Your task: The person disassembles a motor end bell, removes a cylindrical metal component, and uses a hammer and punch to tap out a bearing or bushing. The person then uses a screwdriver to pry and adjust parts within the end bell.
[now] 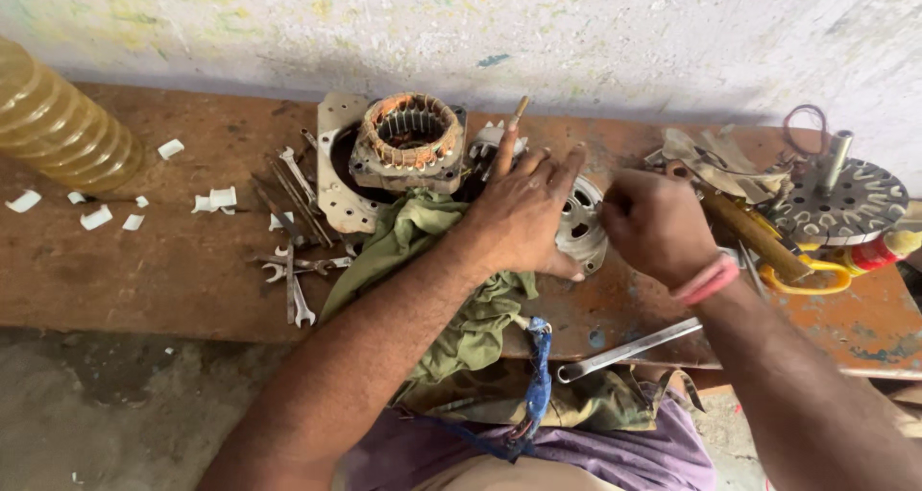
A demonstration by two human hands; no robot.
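Note:
My left hand [523, 212] lies flat, fingers spread, on a round grey metal motor cover [588, 230] on the wooden bench [144, 270]. My right hand [655, 224] is curled into a fist at the cover's right edge; what it grips is hidden. A wooden-handled tool [520, 110] pokes up behind my left hand's fingers. A stator with copper windings [409, 140] sits on a metal plate [333, 169] to the left. A green cloth [423, 251] lies under my left forearm.
Several spanners [291, 260] lie left of the cloth, with white scraps [213, 201] beyond. A ribbed amber bottle [58, 126] stands far left. A long wrench [629, 349] lies at the front edge. A slotted rotor disc [845, 203], a yellow-handled tool [759, 236] and rags are at right.

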